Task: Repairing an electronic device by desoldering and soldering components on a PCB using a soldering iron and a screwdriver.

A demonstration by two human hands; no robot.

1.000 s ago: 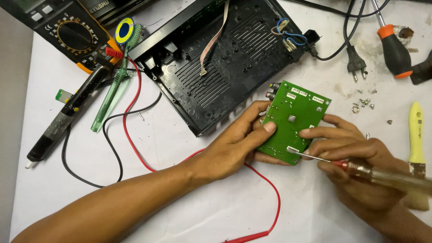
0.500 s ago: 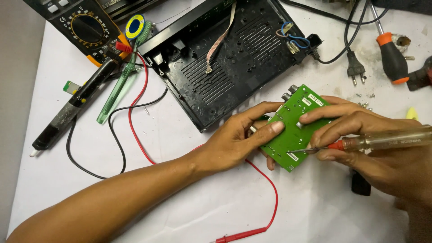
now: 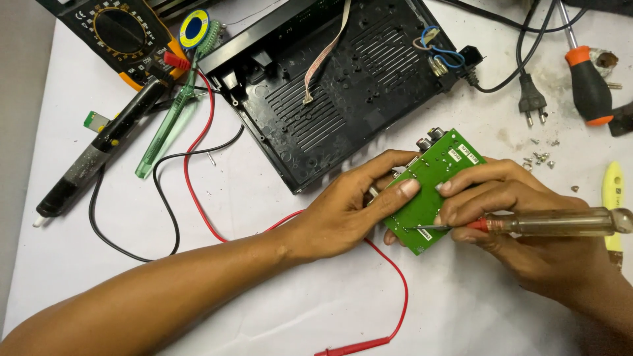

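Green circuit board (image 3: 432, 188) at centre right of frame, held tilted just above the white counter (image 3: 277, 316). Left hand (image 3: 349, 211) grips its left edge, thumb pressed on the board face, fingers curled under. Right hand (image 3: 521, 217) pinches a screwdriver (image 3: 554, 223) with a clear amber handle, its tip on the board's lower part; the index finger rests on the board top.

Just above the board, upper centre, an open black plastic casing (image 3: 343, 86) with a ribbon cable and blue wires, close to the left hand's fingers. A red probe lead (image 3: 395, 290) loops under the left wrist and runs to lower centre. Upper left: multimeter (image 3: 122, 33), solder reel (image 3: 194, 28), green tool (image 3: 168, 135), black desoldering pump (image 3: 99, 155), black lead. Upper right: two-pin plug (image 3: 531, 100), orange-and-black screwdriver (image 3: 587, 86), loose screws (image 3: 541, 158) near the right hand. Yellow tool (image 3: 613, 191) at right edge, partly hidden behind the amber handle.
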